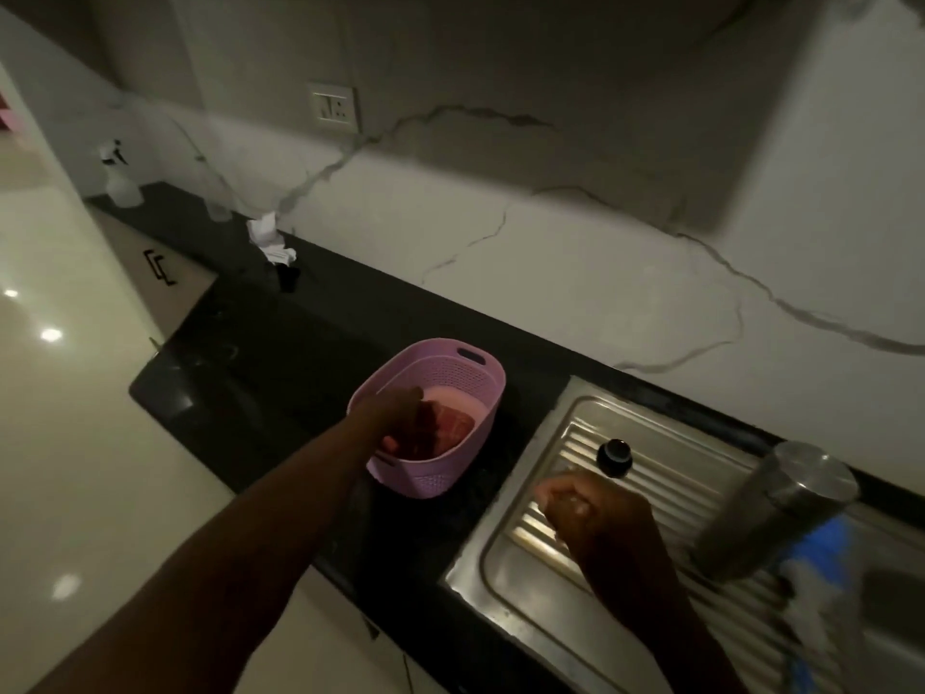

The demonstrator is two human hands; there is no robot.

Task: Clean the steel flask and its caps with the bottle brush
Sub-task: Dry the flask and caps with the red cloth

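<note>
A dim kitchen: black countertop (280,353) under a veined marble wall. The steel flask (773,513) lies on the ribbed sink drainboard (645,458), long axis running toward the wall, beside a black cap (614,455). The left hand (400,418) reaches into a lilac basket (435,473), its grip hidden. The right hand (585,508) hovers loosely curled, holding nothing.

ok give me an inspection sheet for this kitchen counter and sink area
surface: black counter; steel drainboard at its right.
job's things: steel flask upright on the drainboard; dark cap beside it, apart; blue-and-white item at right edge, too blurred to name.
clutter: purple basket holding something red; crumpled white paper; spray bottle at far end.
grippers: left hand reaches into the basket, grip hidden; right hand over the drainboard, fingers curled, contents unclear.
cables: nothing seen.
surroundings: marble-look wall, wall socket, glossy floor.
</note>
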